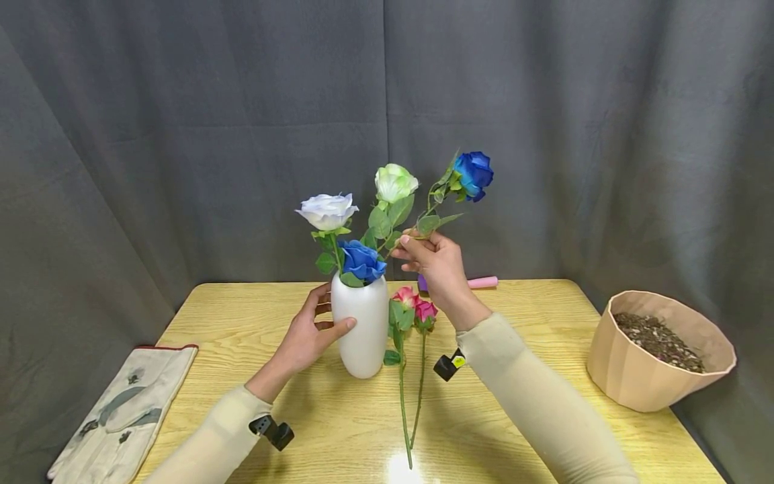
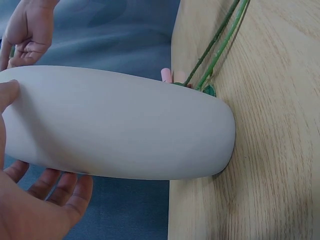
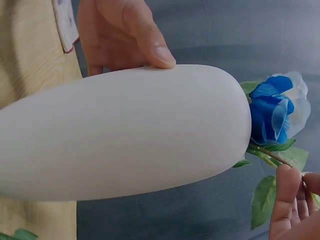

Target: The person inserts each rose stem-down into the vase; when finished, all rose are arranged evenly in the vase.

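My left hand grips the side of a white vase, thumb at the front and fingers around the far side. The vase stands upright on the table. Out of its mouth rise a white rose, a short blue rose and a pale green rose. Above and right of the mouth, my right hand pinches the stem of another blue rose, which leans right. In the right wrist view, a brown stem runs from the vase mouth to the pinching fingers; its lower end is hidden.
Two pink roses lie on the table just right of the vase. Behind my right hand is a pink handle with a purple part. A planter of soil stands far right; gloves lie at the left edge.
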`<state>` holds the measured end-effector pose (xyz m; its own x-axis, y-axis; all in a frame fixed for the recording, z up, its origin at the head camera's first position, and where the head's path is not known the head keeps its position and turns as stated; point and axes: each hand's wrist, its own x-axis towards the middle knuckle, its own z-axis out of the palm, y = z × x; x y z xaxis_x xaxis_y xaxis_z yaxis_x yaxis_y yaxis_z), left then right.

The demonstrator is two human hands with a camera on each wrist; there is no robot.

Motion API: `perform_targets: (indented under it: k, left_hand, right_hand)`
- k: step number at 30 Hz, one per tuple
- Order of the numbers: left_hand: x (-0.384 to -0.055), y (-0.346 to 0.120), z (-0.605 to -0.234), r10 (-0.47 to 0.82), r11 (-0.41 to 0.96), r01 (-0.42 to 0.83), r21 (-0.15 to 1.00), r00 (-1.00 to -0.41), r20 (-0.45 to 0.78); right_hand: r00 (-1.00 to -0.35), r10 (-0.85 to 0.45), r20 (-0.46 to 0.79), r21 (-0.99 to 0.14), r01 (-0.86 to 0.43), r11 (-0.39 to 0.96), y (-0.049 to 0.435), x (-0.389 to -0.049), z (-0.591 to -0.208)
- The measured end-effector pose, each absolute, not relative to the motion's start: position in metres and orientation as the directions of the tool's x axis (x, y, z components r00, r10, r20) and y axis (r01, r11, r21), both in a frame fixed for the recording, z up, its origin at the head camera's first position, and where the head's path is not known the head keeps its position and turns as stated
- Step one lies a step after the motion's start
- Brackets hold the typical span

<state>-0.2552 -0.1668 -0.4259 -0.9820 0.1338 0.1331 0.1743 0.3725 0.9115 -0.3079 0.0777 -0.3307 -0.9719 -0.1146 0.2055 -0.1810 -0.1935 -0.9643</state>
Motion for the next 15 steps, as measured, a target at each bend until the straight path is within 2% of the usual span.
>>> perform_targets:
  k: [8,15]
  left_hand:
    - [-0.2520,-0.1648,-0.4249,0.124,0.365,0.161,0.917,-0.985,0.123]
    - [-0.2521,-0.1643,-0.4250,0.123,0.364,0.160,0.917,-0.985,0.122]
  right_hand:
    - [-0.983,-0.150,0.106,-0.952,-0.057,-0.302,0.0748,-0.3126,-0.3326]
    - [-0.989,-0.142,0.050,-0.957,-0.007,-0.289,0.0689,-0.3132,-0.3332]
